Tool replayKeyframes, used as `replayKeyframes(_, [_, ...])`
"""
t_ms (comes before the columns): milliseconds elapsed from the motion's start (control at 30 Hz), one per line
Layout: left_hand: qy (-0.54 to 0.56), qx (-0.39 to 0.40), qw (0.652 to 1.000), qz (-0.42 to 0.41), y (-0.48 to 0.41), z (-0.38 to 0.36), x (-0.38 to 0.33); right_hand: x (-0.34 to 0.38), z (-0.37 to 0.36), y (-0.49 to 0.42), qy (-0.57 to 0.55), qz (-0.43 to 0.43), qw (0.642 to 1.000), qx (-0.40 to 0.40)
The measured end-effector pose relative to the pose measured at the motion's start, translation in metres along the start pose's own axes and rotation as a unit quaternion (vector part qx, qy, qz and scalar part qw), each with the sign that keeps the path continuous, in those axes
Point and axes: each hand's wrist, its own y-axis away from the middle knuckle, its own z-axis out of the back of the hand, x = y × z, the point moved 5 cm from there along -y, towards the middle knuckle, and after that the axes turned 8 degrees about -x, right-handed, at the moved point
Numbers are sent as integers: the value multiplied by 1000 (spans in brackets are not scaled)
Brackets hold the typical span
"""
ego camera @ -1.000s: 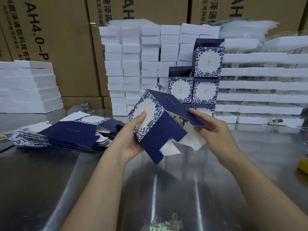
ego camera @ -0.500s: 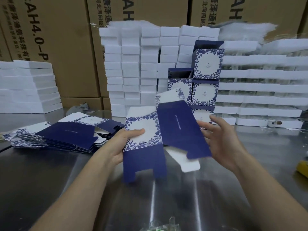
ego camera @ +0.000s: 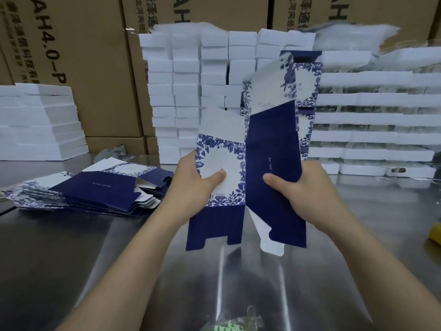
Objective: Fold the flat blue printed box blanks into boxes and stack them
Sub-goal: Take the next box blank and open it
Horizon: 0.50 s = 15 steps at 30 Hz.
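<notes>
Whereas the blank [ego camera: 272,134] had been a tilted, half-popped sleeve 1 s earlier, it was now upright and raised, w/ floral white panel and navy panel side by side facing me, meeting at a shallow crease. Position: held in air, right of the pile of flat blanks [ego camera: 95,189], not touching it.

L hand [ego camera: 191,185]: gripped floral panel, thumb across front, fingers behind (not visible). R hand [ego camera: 307,189]: 0.5 s ago fingers were spread and loose at the navy panel; now closed on its outer edge, thumb on front.

Bottom flaps hung free below both hands, none tucked. Top flap stood up, blurred.

Reading: both-hand grip suggests sleeve was being re-squared before closing the base, so fold approx. at early stage for this piece. Base lock and stacking remained.

Finished boxes [ego camera: 307,130] sat further right of the pile and behind, mostly hidden by the blank; count not readable. Pile looked thick, so many blanks left.
</notes>
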Motion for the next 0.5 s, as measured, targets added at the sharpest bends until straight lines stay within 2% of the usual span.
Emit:
replayKeyframes(33, [17,-7,1000,7,0,2,-3,4,2,0,-38,-2,999,3])
replayKeyframes(100, [104,6,992,69,-2,9,-1,3,7,1,-174,-59,982,42])
replayKeyframes(200, [272,98,941,176,0,5,5,-1,5,7,-378,-177,896,154])
replayKeyframes(267, [336,143,909,201,6,-8,8,-2,-7,15,-456,-226,836,207])
replayKeyframes(300, [362,167,894,206,9,-16,8,-2,-14,19,-474,-238,818,221])
replayKeyframes(400, [406,197,867,209,10,-25,12,-4,-22,21,-481,-243,812,224])
replayKeyframes(500, [361,159,886,244,0,-10,23,-13,-13,12,-410,-261,857,171])
